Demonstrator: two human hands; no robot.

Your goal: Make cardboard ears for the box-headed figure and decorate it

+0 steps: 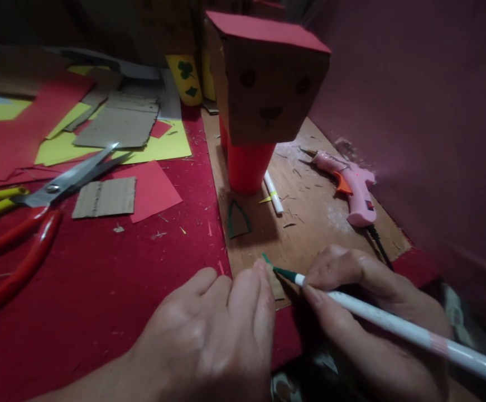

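My right hand (pixel 364 312) is closed round a white marker with a green tip (pixel 393 321). The tip touches a small cardboard piece (pixel 277 283) at the near edge of the wooden board (pixel 309 223). My left hand (pixel 213 329) is curled, fingertips pressing on that piece. Farther up the board lies another small cardboard shape with a green outline (pixel 238 219).
A cardboard box figure with a drawn face (pixel 268 84) stands on a red cup (pixel 246 164). A pink glue gun (pixel 351 184) and a white stick (pixel 273 192) lie on the board. Red-handled scissors (pixel 46 195), cardboard scraps and red and yellow paper cover the red cloth at left.
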